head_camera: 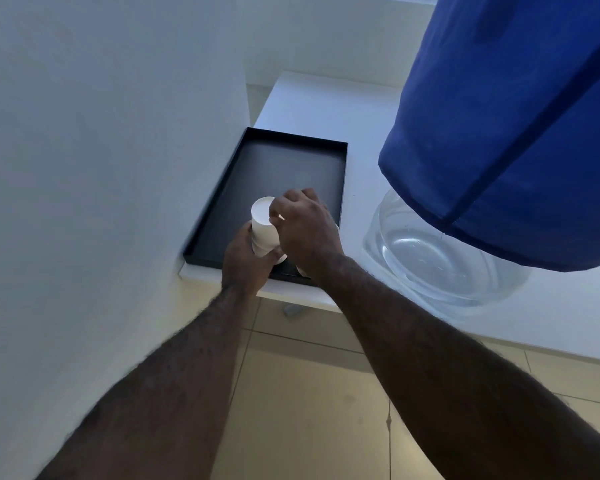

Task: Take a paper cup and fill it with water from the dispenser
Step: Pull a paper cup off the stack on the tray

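A stack of white paper cups (pixel 263 226), turned upside down, stands over the near part of a black tray (pixel 284 168). My left hand (pixel 245 261) wraps the lower part of the stack. My right hand (pixel 303 230) pinches the side of the topmost cup near its upturned base. Another white cup edge (pixel 302 271) peeks out under my right wrist. The water dispenser's clear bottle (pixel 440 261) stands to the right, its upper part under a blue cloth cover (pixel 506 126). No tap is visible.
The tray lies on a white table (pixel 326 105) beside a white wall (pixel 101 150) on the left. Beige floor tiles (pixel 309 393) show below the table's front edge.
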{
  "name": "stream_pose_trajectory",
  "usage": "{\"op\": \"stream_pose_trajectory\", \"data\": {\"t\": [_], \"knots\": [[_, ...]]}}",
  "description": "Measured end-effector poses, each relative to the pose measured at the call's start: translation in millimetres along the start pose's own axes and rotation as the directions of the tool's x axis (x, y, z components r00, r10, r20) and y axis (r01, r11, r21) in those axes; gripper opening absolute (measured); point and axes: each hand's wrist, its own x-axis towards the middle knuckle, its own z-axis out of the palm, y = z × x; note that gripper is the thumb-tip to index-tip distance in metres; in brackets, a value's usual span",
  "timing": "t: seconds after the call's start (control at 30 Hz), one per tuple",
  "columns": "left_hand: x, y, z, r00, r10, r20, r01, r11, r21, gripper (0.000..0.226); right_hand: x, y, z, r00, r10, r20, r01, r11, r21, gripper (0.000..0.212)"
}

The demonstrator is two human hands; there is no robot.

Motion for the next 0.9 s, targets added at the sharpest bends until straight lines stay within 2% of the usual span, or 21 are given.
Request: {"op": "stream_pose_trajectory", "data": {"t": [0.07,0.2,0.6,0.73,0.8,0.9], "knots": [[1.8,-3.1,0.9,1.0,-0.014,0.001,0.013,1.0,0.018,0.071,3.6,-0.2,-4.7,0.999,-0.004,0.048,0.003,1.0,0.023,0.018],[0.6,-4.7,3.6,1.0,-0.02,0.002,0.02,1.0,-0.012,0.064,0.9,1.7,-2.8,0.986,-0.029,0.166,0.041,0.997,-0.068,0.02],[3.8,-17.8,12.0,0.998,-0.05,-0.029,0.05,0.999,-0.011,0.063,9.0,7.0,-18.9,0.998,0.055,0.033,-0.058,0.991,0.118,0.01],[2.8,-15.3,12.4,0.998,-0.045,-0.042,0.045,0.999,-0.007,0.069,17.3,11.2,-32.4,0.983,0.18,-0.04,-0.168,0.962,0.215,0.01],[2.1,-14.0,11.5,0.998,-0.048,-0.039,0.048,0.999,-0.013,0.079,20.4,13.0,-37.0,0.966,0.256,-0.05,-0.235,0.937,0.258,0.011],[-3.3,-10.3,7.5,0.999,-0.014,-0.048,0.015,1.0,0.014,0.094,22.7,12.9,-45.6,0.918,0.394,-0.048,-0.345,0.85,0.397,0.008]]}}
